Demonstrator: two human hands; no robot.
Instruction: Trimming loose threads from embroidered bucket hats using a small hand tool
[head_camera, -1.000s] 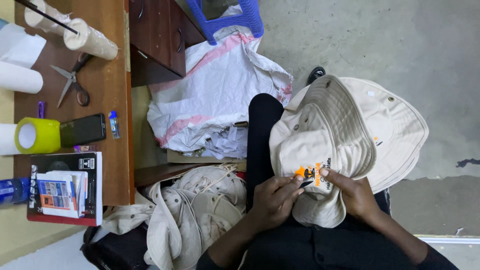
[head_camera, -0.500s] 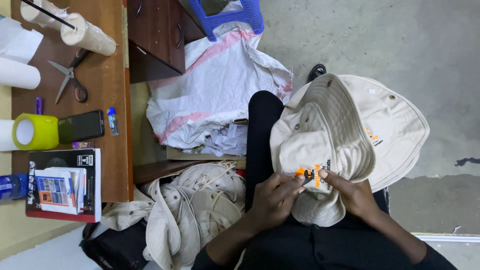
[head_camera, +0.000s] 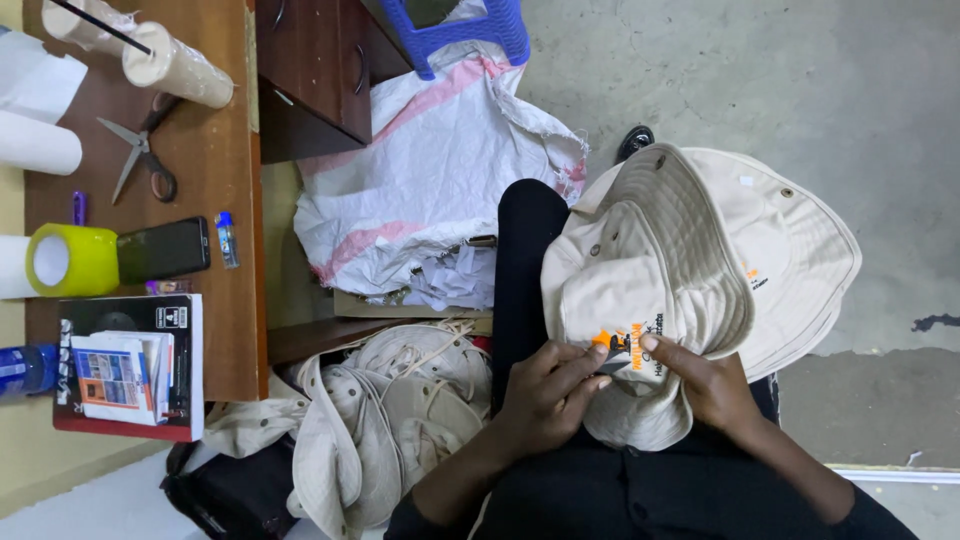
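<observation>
**Both hands at the printed patch of a beige bucket hat**

Left hand and right hand meet on the crown of a beige hat resting on the person's lap. Left fingers curl in and pinch at the orange-and-black print on the crown; whether something small sits between those fingertips, I cannot tell. Right hand lies flat-fingered, forefinger tip pressed on the fabric just beside the print, pinning it down.

A second beige hat lies underneath, brim spread over the right knee.

Handling — judged from the look: light, soft cloth, stitched brim somewhat firmer than the crown. It folds and slumps readily, so it likely needs one hand bracing while the other works. Best hold seems the crown fabric near the print, or the brim edge. Not fragile, not slippery.

Around: a heap of more beige hats with cords to the left of the lap, a white-and-pink woven sack on the floor, a wooden table bearing scissors, a yellow tape roll and a dark phone.
</observation>
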